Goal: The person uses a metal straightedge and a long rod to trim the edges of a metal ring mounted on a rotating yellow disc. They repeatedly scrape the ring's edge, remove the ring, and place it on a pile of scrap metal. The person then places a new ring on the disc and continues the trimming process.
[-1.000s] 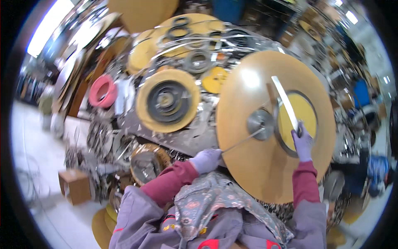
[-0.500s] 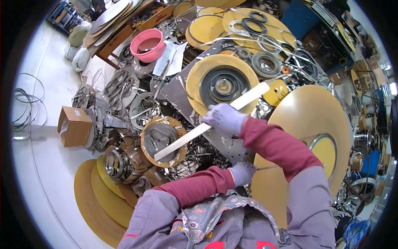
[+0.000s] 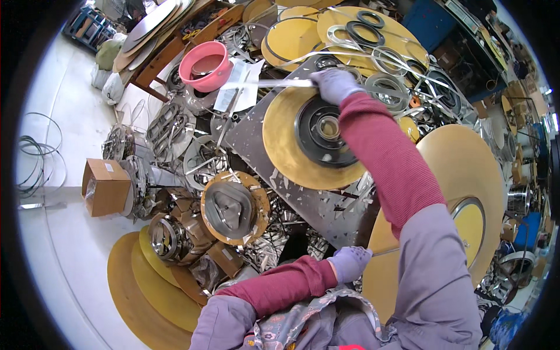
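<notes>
My right hand, in a pale glove, is closed around a long flat pale bar, smeared by motion. The bar reaches left over a paper sheet toward the pink bucket. Below this hand lies a round tan disc, with a black ringed coil off its middle, on a grey metal tabletop. Gloved too, my left hand is closed low in front of me. A thin dark rod runs from its fingers to the right, across a large tan disc.
The pink bucket stands behind the tabletop's left corner. Left of the table are a round stand with a grey coil, a cardboard box and stacked tan discs. Metal strip scraps lie below. A large disc stands at right.
My right hand has swung away and up, and the bar has turned from slanting to nearly level. The disc and its coil have shifted on the table. My left hand appears slightly lower and further right.
</notes>
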Demonstrator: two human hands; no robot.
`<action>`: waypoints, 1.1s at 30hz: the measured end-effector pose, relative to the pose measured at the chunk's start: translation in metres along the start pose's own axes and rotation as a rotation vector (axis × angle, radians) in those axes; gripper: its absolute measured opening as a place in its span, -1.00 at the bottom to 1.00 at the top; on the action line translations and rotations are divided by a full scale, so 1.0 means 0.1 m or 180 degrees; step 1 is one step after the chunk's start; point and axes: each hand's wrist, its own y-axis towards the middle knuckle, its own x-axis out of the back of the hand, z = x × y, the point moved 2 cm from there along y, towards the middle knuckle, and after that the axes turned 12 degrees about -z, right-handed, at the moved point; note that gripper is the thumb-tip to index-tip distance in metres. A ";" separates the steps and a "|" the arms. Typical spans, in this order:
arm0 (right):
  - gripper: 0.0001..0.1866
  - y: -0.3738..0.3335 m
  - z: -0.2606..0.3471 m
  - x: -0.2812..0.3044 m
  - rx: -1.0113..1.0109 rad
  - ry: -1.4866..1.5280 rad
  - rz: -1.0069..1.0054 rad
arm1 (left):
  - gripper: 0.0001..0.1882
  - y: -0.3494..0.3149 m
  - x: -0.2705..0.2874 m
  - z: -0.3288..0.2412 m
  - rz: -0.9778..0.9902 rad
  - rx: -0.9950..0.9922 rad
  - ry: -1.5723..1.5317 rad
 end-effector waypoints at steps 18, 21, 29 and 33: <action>-0.71 -4.99 -2.75 0.71 -0.2519 -0.0422 -0.0666 | -0.82 0.14 0.40 -0.06 -0.0007 -0.0103 0.0340; -0.70 -6.11 -2.91 1.11 -0.2600 -0.0932 -0.0829 | -0.83 0.12 0.41 -0.13 0.0117 -0.0183 0.0435; -0.59 -6.50 -2.35 2.17 -0.3693 -0.1826 0.0584 | -0.86 0.20 0.54 -0.18 0.0057 -0.0250 0.0557; -0.62 -6.72 -2.46 2.15 -0.3839 -0.2381 0.0755 | -0.86 0.27 0.59 -0.16 0.0184 -0.0368 0.0768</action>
